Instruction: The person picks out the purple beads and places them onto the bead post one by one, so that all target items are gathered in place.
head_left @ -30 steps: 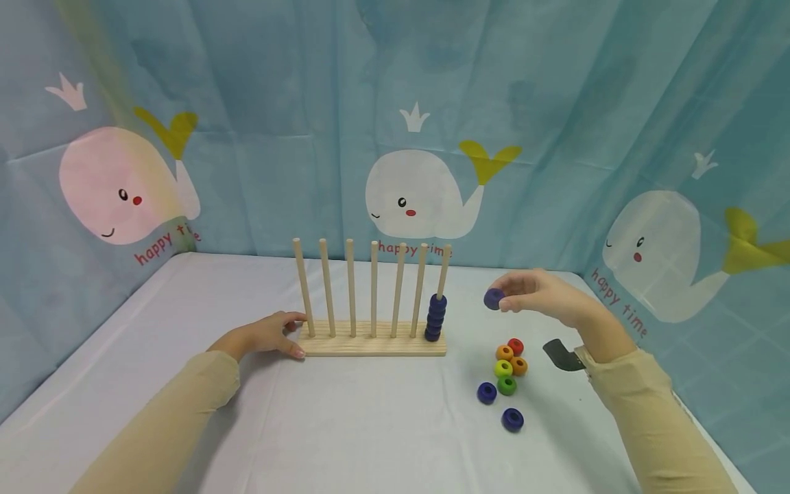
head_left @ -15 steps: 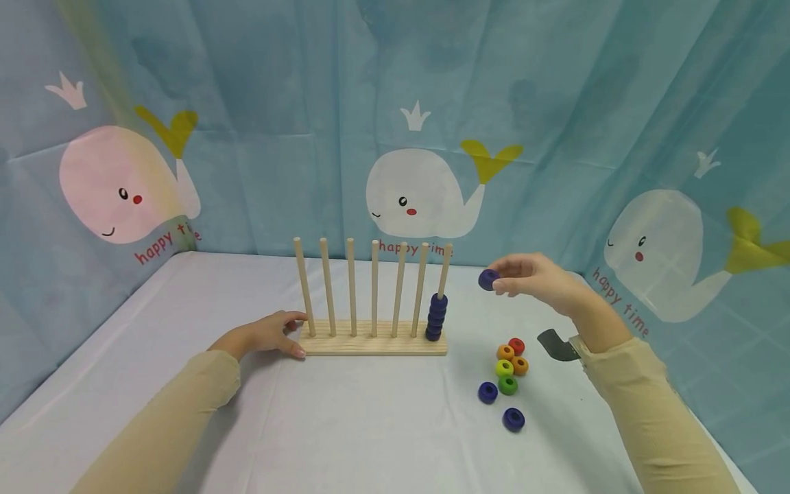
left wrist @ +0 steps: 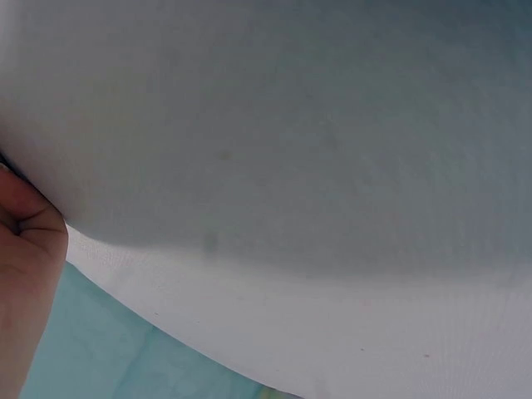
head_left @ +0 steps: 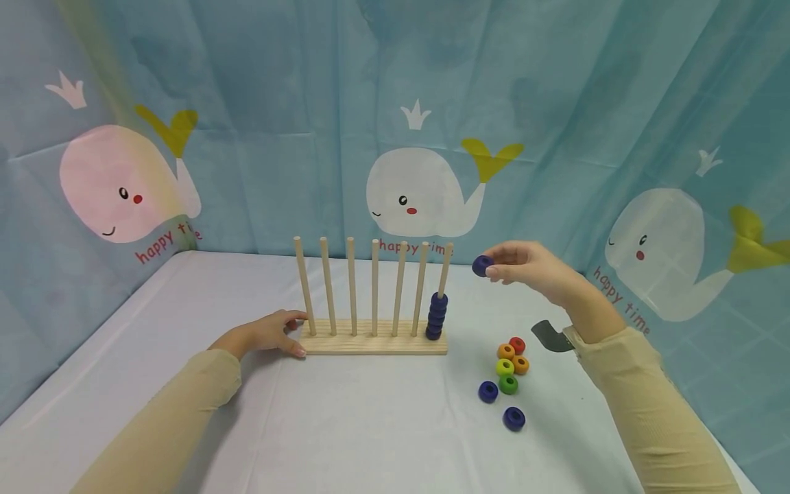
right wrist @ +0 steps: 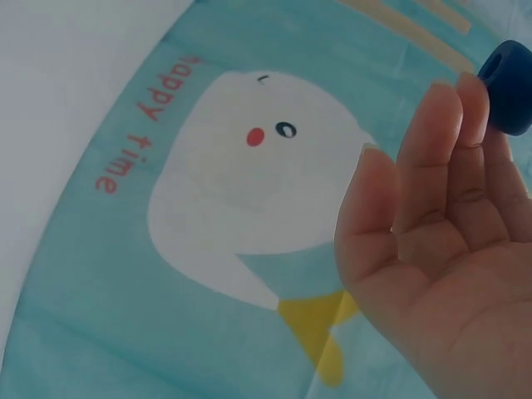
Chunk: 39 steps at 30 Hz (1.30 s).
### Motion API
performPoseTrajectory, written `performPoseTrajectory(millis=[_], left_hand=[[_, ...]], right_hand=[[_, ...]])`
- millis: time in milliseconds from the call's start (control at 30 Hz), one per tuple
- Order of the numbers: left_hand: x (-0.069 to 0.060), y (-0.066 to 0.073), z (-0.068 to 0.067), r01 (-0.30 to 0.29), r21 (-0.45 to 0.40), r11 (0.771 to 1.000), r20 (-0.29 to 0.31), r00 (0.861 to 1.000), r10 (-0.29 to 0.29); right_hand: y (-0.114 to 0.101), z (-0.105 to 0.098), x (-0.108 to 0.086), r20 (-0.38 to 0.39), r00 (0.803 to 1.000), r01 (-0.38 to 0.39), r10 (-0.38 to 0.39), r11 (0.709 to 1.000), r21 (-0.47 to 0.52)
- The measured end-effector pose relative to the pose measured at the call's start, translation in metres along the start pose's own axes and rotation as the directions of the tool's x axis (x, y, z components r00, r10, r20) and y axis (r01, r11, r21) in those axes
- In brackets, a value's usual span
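Observation:
My right hand (head_left: 537,273) pinches a purple-blue bead (head_left: 481,266) with a hole through it, held in the air just right of the rightmost peg's top. That same bead (right wrist: 512,91) shows at the right edge of the right wrist view, at the fingertips. A wooden peg rack (head_left: 373,347) with a row of upright pegs stands mid-table. Several purple-blue beads (head_left: 436,317) are stacked on its rightmost peg; the other pegs are bare. At the rack's left end, my left hand (head_left: 265,333) grips the base, thumb in front and a finger behind.
Right of the rack lie two loose purple-blue beads (head_left: 513,418), a green bead (head_left: 509,384), a yellow bead (head_left: 504,368), two orange beads (head_left: 521,364) and a red bead (head_left: 517,344). A whale-print curtain (head_left: 278,171) surrounds the white table (head_left: 345,425).
My right hand has lifted the pinched bead and moved it left, closer to the top of the rightmost peg. The left hand stays on the rack.

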<state>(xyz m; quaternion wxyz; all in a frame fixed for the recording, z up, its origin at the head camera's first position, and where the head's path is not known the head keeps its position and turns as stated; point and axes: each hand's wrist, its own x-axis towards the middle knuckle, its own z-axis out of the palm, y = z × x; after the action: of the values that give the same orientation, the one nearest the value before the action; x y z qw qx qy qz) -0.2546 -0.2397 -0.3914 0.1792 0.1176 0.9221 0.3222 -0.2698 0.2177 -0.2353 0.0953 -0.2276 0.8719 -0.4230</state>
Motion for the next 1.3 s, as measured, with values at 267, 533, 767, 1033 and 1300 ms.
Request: performPoseTrajectory(millis=[267, 533, 767, 1033, 1300], left_hand=[[-0.001, 0.001, 0.0, 0.0, -0.003, 1.0, 0.0, 1.0, 0.0], [0.0, 0.0, 0.0, -0.005, 0.001, 1.0, -0.001, 1.0, 0.005], [0.0, 0.0, -0.001, -0.01, 0.003, 1.0, -0.003, 1.0, 0.01], [-0.001, 0.0, 0.0, -0.008, 0.0, 1.0, -0.001, 1.0, 0.008], [-0.002, 0.001, 0.0, -0.004, 0.0, 1.0, -0.003, 1.0, 0.004]], right_hand=[[-0.005, 0.002, 0.008, -0.022, 1.0, 0.0, 0.0, 1.0, 0.005], [-0.012, 0.005, 0.012, -0.038, 0.999, -0.002, 0.002, 1.0, 0.002], [-0.022, 0.01, 0.02, -0.091, 0.996, -0.022, 0.025, 0.999, 0.036], [-0.027, 0.016, 0.03, -0.134, 0.991, -0.02, 0.027, 0.999, 0.049], [-0.028, 0.019, 0.035, -0.149, 0.989, 0.003, 0.004, 0.999, 0.041]])
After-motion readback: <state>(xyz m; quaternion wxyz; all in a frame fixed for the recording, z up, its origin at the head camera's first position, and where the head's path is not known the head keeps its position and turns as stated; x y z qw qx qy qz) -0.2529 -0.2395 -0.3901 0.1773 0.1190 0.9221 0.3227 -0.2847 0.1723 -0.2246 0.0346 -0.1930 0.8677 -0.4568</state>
